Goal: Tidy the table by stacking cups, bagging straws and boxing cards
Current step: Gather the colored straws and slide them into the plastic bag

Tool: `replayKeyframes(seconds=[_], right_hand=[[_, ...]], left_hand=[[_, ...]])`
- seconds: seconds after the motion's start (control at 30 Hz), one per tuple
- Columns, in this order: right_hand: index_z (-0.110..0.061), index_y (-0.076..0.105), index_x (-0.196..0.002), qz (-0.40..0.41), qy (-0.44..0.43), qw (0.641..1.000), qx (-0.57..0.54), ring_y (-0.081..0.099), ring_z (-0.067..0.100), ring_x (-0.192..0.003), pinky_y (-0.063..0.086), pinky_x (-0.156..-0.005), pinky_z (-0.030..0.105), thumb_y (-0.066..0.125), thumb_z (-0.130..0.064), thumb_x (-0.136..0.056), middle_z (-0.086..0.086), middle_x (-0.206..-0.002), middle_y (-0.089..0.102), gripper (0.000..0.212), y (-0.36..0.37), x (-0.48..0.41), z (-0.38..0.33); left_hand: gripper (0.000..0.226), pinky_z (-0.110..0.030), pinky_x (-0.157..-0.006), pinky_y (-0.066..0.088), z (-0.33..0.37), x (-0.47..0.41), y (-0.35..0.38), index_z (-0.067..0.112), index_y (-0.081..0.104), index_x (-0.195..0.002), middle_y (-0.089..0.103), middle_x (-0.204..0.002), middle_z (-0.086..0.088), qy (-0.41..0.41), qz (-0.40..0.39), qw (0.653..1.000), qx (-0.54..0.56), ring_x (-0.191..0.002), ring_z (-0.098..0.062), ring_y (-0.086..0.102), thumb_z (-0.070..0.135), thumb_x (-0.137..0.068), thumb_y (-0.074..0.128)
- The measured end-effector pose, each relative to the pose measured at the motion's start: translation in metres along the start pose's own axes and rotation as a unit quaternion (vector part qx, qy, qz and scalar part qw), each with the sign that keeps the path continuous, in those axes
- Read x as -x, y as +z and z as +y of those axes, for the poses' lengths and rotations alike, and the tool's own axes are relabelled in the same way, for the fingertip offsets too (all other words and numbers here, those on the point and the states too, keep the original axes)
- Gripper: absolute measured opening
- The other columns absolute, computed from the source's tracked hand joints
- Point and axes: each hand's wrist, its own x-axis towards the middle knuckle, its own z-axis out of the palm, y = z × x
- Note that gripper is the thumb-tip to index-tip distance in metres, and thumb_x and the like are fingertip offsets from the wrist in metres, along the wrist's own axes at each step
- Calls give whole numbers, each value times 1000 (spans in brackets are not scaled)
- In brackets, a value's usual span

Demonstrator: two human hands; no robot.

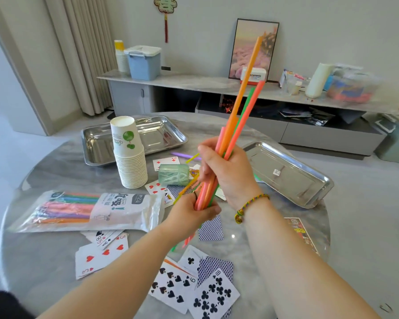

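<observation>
Orange, pink and green straws (238,97) stand as one bundle, tops tilted away and right, left hand (190,211) clenched round the bottom, right hand (230,176) clenched just above; straw bag (90,210) lies flat to the left, long axis sideways, nearer the left hand.

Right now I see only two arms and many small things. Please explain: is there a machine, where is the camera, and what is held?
There is no machine: these are a person's bare arms, filmed by a camera worn on the head, looking down. The left hand and the right hand both grip one bundle of coloured straws. On the round table lie scattered playing cards, a straw bag with straws inside, a stack of paper cups, a green tub on its side and two steel trays.
</observation>
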Motion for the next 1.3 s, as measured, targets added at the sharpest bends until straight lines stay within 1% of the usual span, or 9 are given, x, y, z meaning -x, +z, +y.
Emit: replayKeyframes(seconds=[0.23,0.33,0.4,0.6,0.93,1.0,1.07,1.17,1.3], right_hand=[[-19,55,-70,-21,45,999,4,52,5,-39,46,-46,15,55,-1,-85,-4,-38,53,23,13,4,27],[-19,55,-73,-34,80,996,-10,57,3,-44,50,-50,17,56,0,-84,-5,-42,57,22,15,8,38],[-18,54,-71,-31,95,995,-1,55,4,-42,49,-49,21,53,0,-86,-5,-39,53,23,16,9,44],[-14,48,-70,6,78,996,-30,38,3,-33,43,-43,18,43,0,-92,-6,-33,38,26,16,4,46],[-16,51,-71,-1,121,991,-49,56,8,-41,47,-45,23,48,-4,-89,-4,-39,51,22,6,8,61],[-15,50,-69,-13,130,990,-51,58,9,-41,48,-46,22,48,-3,-89,-5,-38,50,23,3,9,62],[-14,51,-65,-30,147,988,-35,61,12,-50,52,-52,24,51,-4,-88,-5,-40,54,25,-1,10,64],[-13,53,-61,-48,159,986,10,63,20,-65,53,-65,28,51,-7,-88,-5,-45,61,28,-7,12,72],[-13,46,-66,-37,179,983,-4,66,8,-53,50,-51,20,40,-12,-94,-3,-41,55,30,-12,16,80]], left_hand=[[20,-4,-50,39,-26,8,-13,20,55,-69,55,-64,5,-39,4,999,-23,-57,-5,50,7,-81,64],[13,-1,-53,40,-37,10,-17,15,57,-83,55,-70,12,-65,7,997,-28,-53,9,54,6,-79,65],[14,-1,-51,39,-42,10,-18,17,55,-78,54,-68,11,-72,-14,996,-49,-45,15,51,6,-82,62],[25,-3,-46,36,-40,9,-16,23,51,-68,50,-58,3,-62,-30,995,-75,-37,8,47,10,-89,52],[25,-24,-57,35,-38,6,-13,18,44,-66,40,-59,2,-67,-59,992,-85,-52,-9,37,16,-91,50],[18,-21,-54,36,-37,5,-15,14,47,-73,40,-60,2,-69,-60,991,-93,-52,-9,38,16,-91,50],[13,-15,-46,35,-39,8,-14,11,49,-79,39,-59,1,-92,-62,991,-79,-50,-10,38,17,-91,50],[16,-18,-45,35,-44,13,-8,10,47,-76,39,-56,-1,-120,-68,990,-20,-44,-8,38,15,-90,51],[10,-13,-53,47,-50,15,-7,17,52,-79,55,-64,2,-118,-75,988,-71,-43,3,52,17,-88,56]])
